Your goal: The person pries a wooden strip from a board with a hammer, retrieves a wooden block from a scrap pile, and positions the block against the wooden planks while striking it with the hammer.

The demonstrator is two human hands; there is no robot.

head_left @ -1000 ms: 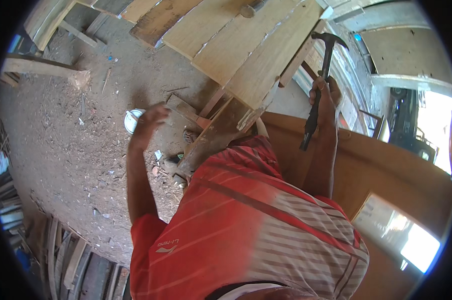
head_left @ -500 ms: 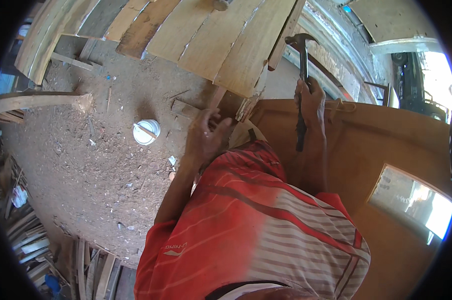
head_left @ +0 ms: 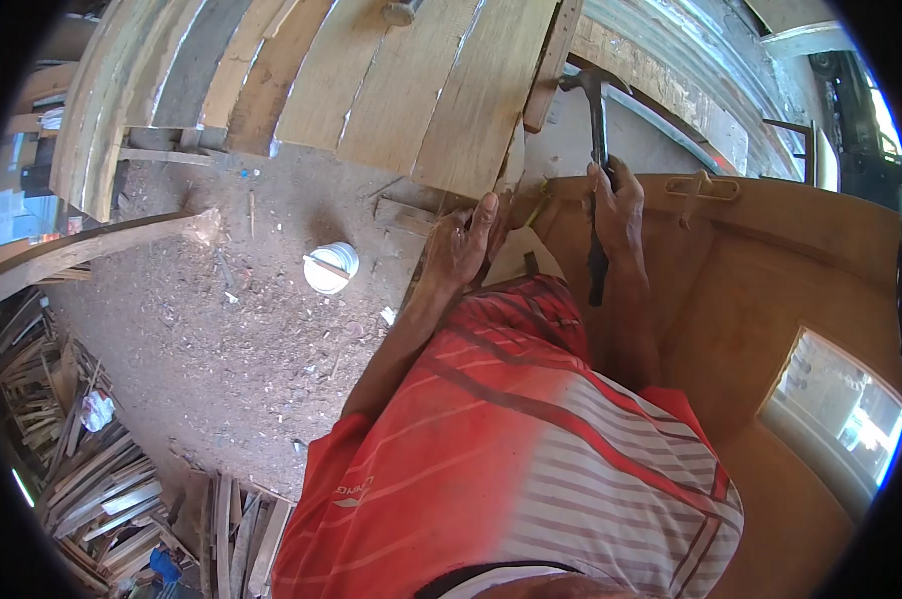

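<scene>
The person wears a short-sleeved red shirt with pale thin stripes and a few darker red bands slanting across it. A small pale logo sits on the shirt's left sleeve. Below the sleeves both forearms are bare.

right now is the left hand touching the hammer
Apart. The head view shows the left hand resting on the wooden piece's edge, while the hammer is gripped in the right hand, with brown board visible between the two hands.
</scene>
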